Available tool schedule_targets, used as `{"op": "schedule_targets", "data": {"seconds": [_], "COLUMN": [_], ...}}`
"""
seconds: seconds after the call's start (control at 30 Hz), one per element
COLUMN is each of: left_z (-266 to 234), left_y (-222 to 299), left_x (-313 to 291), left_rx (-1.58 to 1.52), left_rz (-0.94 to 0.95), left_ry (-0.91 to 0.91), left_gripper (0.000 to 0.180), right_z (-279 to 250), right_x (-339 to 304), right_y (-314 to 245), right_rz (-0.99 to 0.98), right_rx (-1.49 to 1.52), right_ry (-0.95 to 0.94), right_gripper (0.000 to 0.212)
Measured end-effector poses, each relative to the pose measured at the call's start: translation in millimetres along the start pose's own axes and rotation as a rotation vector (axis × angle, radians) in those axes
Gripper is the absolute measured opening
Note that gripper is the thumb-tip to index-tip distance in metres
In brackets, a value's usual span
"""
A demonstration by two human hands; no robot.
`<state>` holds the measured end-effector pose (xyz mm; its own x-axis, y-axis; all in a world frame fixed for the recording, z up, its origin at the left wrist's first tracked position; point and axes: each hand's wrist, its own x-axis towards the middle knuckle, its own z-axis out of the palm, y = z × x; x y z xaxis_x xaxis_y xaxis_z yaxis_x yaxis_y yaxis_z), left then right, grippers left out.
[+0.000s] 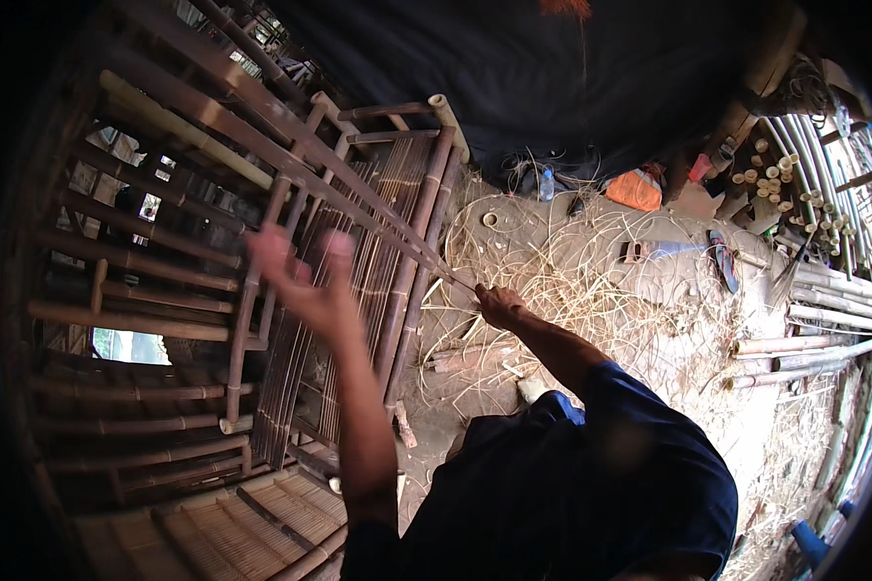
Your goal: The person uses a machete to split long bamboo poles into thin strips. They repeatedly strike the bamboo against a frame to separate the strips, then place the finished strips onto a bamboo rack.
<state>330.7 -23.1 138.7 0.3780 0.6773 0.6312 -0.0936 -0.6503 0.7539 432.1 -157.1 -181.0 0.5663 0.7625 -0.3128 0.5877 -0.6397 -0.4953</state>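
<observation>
My right hand (499,305) is closed round the near ends of two long, flat brown bamboo strips (305,177). The strips meet at that hand and spread apart toward the upper left, passing over a bamboo bench (419,276) with a slatted seat. My left hand (305,286), blurred by motion, is raised over the bench with its fingers apart. It appears to hold nothing and is below the strips in the picture. The far ends of the strips are lost among dark bamboo rails at the upper left.
Bamboo frames (155,329) crowd the left side. Pale shavings (552,261) litter the ground, near a bottle (547,184), an orange bag (635,190) and a sandal (722,261). Bamboo poles (809,358) lie at the right, and a dark sheet (513,87) hangs at the back.
</observation>
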Motion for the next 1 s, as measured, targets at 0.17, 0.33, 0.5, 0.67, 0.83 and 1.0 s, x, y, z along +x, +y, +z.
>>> {"op": "schedule_targets", "data": {"seconds": [0.17,0.33,0.5,0.67,0.83,1.0], "left_z": [46,75,73,81,98,122], "left_y": [-113,-151,-137,-86,-50,-48], "left_x": [-82,-103,-105,-68,4,38], "left_rx": [0.004,-0.072,0.204,0.196,0.276,0.286], "left_rz": [-0.244,-0.282,-0.102,-0.002,0.055,0.07], "left_ry": [-0.264,-0.236,-0.171,-0.097,-0.061,-0.033], "left_gripper": [0.051,0.022,0.019,0.025,0.025,0.023], "right_z": [-40,-9,-16,6,8,6], "right_x": [-20,-2,16,11,-2,-13], "right_y": [-18,1,11,18,23,21], "right_rz": [-0.088,-0.031,-0.017,0.001,0.033,-0.037], "right_rx": [-0.013,-0.028,0.25,-0.047,-0.064,-0.143], "right_ry": [-0.022,-0.051,-0.31,-0.19,-0.095,-0.006], "right_gripper": [0.028,0.028,0.024,0.032,0.024,0.021]}}
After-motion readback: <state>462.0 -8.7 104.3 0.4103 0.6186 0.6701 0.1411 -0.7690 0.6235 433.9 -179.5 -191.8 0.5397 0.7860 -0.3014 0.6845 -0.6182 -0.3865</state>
